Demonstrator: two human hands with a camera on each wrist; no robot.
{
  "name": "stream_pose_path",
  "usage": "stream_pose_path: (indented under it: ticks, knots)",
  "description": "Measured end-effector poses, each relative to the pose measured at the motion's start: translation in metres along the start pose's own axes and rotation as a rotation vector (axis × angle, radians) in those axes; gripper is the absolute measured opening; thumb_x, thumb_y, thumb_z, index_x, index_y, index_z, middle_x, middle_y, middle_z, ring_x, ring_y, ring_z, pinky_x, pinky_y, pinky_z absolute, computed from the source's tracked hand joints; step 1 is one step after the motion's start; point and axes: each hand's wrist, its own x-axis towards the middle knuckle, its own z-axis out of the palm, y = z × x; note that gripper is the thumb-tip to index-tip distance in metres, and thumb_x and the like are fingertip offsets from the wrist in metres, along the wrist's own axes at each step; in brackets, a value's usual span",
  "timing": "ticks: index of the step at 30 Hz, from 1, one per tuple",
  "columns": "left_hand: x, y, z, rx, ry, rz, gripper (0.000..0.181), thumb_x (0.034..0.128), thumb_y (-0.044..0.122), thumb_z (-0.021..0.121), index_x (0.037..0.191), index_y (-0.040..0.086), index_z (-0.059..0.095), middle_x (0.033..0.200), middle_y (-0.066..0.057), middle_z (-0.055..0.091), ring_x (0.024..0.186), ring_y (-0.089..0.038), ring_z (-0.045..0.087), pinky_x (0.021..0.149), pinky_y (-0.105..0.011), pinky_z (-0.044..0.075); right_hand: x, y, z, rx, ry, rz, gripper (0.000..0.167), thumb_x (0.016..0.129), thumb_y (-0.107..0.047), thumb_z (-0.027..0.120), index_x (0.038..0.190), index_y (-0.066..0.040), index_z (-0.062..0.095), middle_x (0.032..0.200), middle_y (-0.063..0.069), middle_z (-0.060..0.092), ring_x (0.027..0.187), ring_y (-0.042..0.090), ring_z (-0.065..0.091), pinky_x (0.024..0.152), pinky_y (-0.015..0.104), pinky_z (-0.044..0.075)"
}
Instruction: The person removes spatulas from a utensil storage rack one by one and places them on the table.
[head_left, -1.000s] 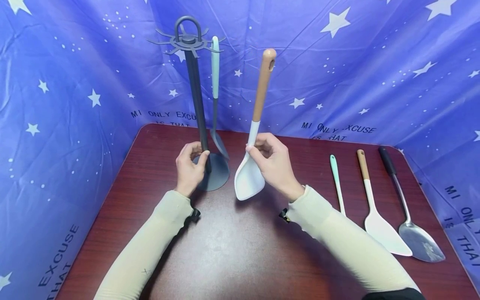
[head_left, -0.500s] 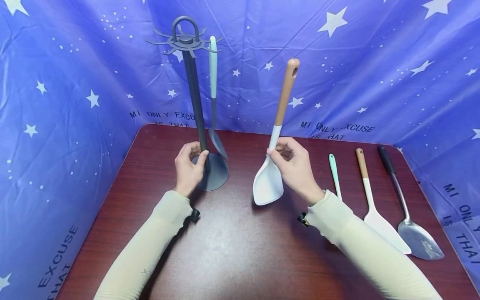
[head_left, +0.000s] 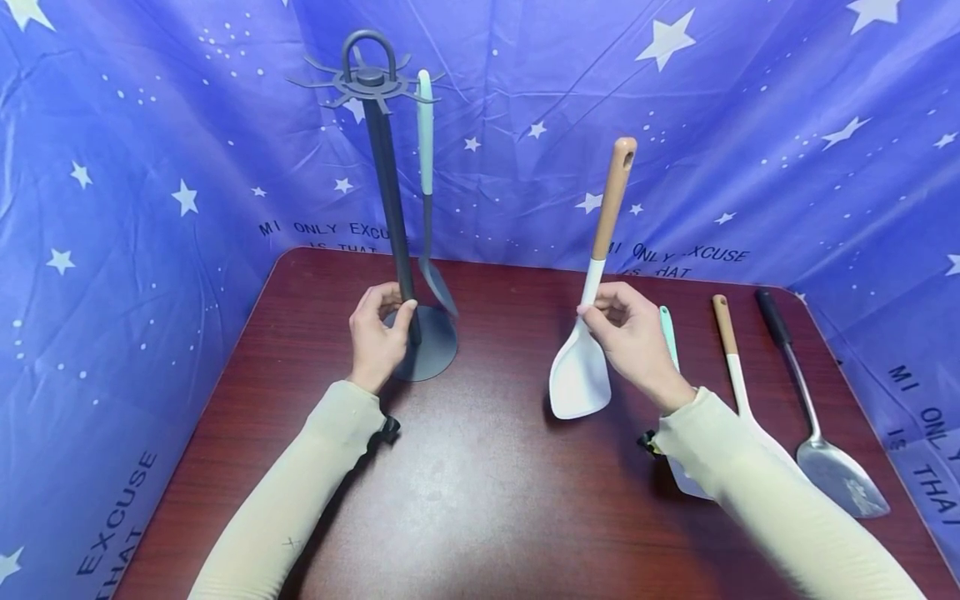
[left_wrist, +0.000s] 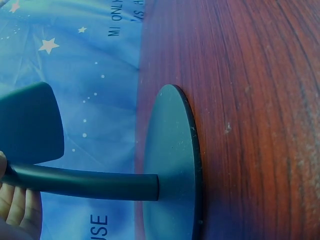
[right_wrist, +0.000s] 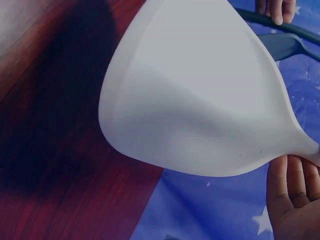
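Note:
My left hand (head_left: 378, 337) grips the lower pole of a dark grey utensil stand (head_left: 388, 183), just above its round base (left_wrist: 170, 145). From one of the stand's hooks hangs a turner (head_left: 426, 142) with a mint handle and grey head. My right hand (head_left: 636, 346) pinches the neck of a white spatula (head_left: 579, 379) with a wooden handle. It is held nearly upright, handle up and blade down, with its shadow on the table below. In the right wrist view the broad, curved white blade (right_wrist: 190, 100) fills much of the picture.
At the table's right lie a mint-handled utensil (head_left: 667, 329), partly behind my right arm, another white spatula (head_left: 737, 383) with a wooden handle, and a metal turner (head_left: 836, 475) with a black handle. A blue star-printed curtain (head_left: 510, 75) surrounds the dark red table (head_left: 465, 517).
My right hand has carried the white spatula to the right and slightly nearer, away from the stand toward the utensils on the table. The left hand keeps its grip on the pole.

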Motion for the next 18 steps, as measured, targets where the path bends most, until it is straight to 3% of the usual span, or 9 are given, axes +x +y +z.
stream_pose_path:
  ticks: [8,16,18]
  knots:
    - [0.000,0.000,0.000,0.003,-0.004,0.002,0.016,0.0801,-0.014,0.067,0.095,-0.013,0.061,0.088,-0.024,0.062,0.081,-0.034,0.062,0.074,-0.046,0.055,-0.006,0.009,-0.018,-0.077,-0.034,0.087,0.015,0.089,-0.001,0.062,0.100,0.009,0.060,0.083,0.025,0.064,0.060,0.020,0.059,0.050,0.015,0.048]
    - [0.000,-0.001,0.000,0.003,-0.004,0.001,0.016,0.0801,-0.013,0.067,0.095,-0.013,0.061,0.088,-0.023,0.062,0.081,-0.033,0.062,0.075,-0.044,0.055,-0.015,0.021,-0.032,-0.174,-0.085,0.144,0.016,0.089,-0.002,0.062,0.100,0.009,0.059,0.084,0.024,0.065,0.063,0.019,0.062,0.053,0.015,0.050]
    - [0.000,-0.001,0.000,0.000,-0.004,0.005,0.016,0.0798,-0.014,0.067,0.095,-0.013,0.061,0.088,-0.024,0.062,0.080,-0.034,0.062,0.074,-0.045,0.055,-0.016,0.035,-0.036,-0.198,-0.089,0.162,0.017,0.090,-0.006,0.063,0.100,0.007,0.059,0.085,0.021,0.065,0.065,0.018,0.063,0.054,0.015,0.052]
